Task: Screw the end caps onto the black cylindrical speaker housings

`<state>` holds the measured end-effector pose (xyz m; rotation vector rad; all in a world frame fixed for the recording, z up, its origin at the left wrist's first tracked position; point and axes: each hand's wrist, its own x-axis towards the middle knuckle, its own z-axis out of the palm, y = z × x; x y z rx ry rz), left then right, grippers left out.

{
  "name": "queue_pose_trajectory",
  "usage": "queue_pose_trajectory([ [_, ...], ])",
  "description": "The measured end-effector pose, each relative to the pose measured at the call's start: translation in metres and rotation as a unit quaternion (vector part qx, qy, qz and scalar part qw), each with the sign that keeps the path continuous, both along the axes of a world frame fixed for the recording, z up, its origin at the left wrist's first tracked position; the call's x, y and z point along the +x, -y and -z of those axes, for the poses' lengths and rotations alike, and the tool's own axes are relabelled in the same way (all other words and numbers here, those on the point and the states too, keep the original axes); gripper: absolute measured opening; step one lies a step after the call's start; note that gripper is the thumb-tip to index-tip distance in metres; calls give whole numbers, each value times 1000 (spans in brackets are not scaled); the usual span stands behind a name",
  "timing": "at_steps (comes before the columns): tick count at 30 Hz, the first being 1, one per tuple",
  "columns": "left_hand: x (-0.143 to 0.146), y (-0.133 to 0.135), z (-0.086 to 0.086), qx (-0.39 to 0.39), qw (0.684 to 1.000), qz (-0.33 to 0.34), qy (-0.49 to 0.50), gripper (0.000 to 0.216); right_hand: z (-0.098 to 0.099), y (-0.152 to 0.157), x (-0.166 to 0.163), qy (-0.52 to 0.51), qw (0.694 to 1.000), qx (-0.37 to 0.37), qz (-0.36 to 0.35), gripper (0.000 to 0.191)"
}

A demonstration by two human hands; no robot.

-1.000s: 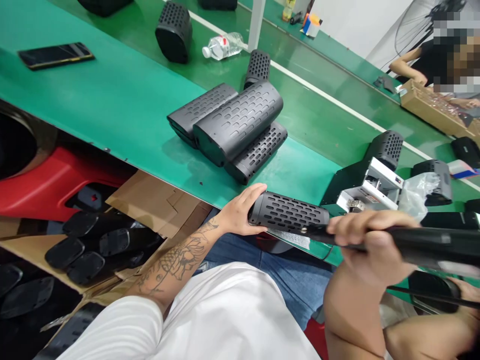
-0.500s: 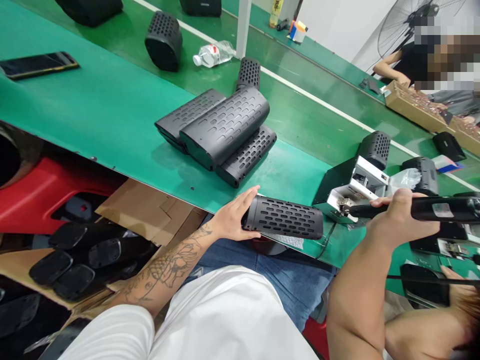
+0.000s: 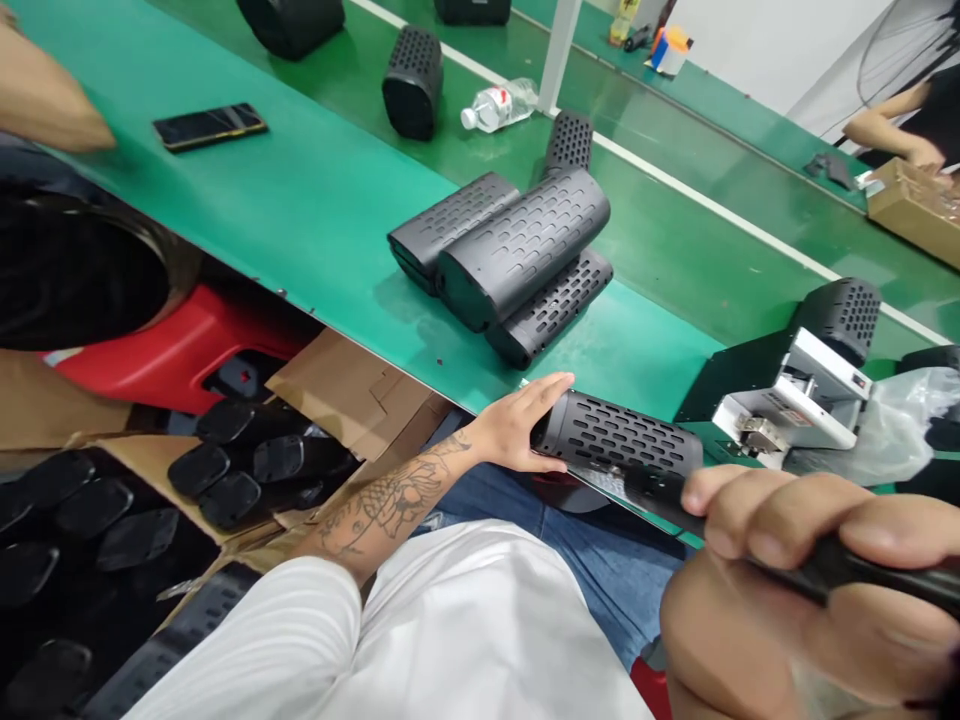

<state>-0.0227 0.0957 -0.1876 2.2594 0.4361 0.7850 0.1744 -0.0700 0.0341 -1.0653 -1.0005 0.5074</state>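
My left hand (image 3: 521, 425) cups the near end of a black perforated speaker shell (image 3: 619, 437) that lies on its side at the front edge of the green bench (image 3: 300, 210). Its fingers are curled around the shell's end. My right hand (image 3: 810, 575) is closed round a black power screwdriver (image 3: 750, 530), close to the camera at the lower right. The tool's tip reaches the shell's lower right side. A white metal fixture (image 3: 795, 405) stands just right of the shell.
Three more perforated shells (image 3: 517, 260) are stacked mid-bench, others farther back. A phone (image 3: 208, 125) and a water bottle (image 3: 499, 103) lie on the bench. A cardboard box of black end caps (image 3: 247, 470) sits at the lower left. Another person's arm (image 3: 896, 135) works at the upper right.
My right hand has brought the screwdriver back from the white fixture down to the shell and nearer the camera. The left hand has stayed on the shell's end. The view has shifted.
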Motion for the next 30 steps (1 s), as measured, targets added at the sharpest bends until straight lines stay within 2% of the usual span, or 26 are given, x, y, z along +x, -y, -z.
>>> queue_pose_trajectory([
  [2, 2, 1, -1, -11, 1000, 0, 9, 145, 2, -15, -19, 10, 996, 5, -90, 24],
  [4, 4, 1, -1, -18, 1000, -2, 22, 143, 8, -33, -28, 21, 989, 10, -144, 22],
  [9, 6, 1, -5, -22, 999, 6, 44, 137, 27, -66, -29, 74, 976, 34, -202, 22],
  [16, 5, -1, -8, -35, 999, 11, 38, 134, 33, -71, -28, 66, 957, 4, -281, 19],
  [24, 7, 0, -3, -18, 999, 9, 42, 134, 41, -72, -25, 75, 946, -7, -315, 20],
  [27, 8, -1, -2, -13, 999, 4, 37, 137, 46, -70, -26, 74, 954, -24, -289, 20],
  [30, 6, -2, -3, -19, 998, -8, 55, 131, 47, -66, -29, 67, 961, -52, -262, 19],
])
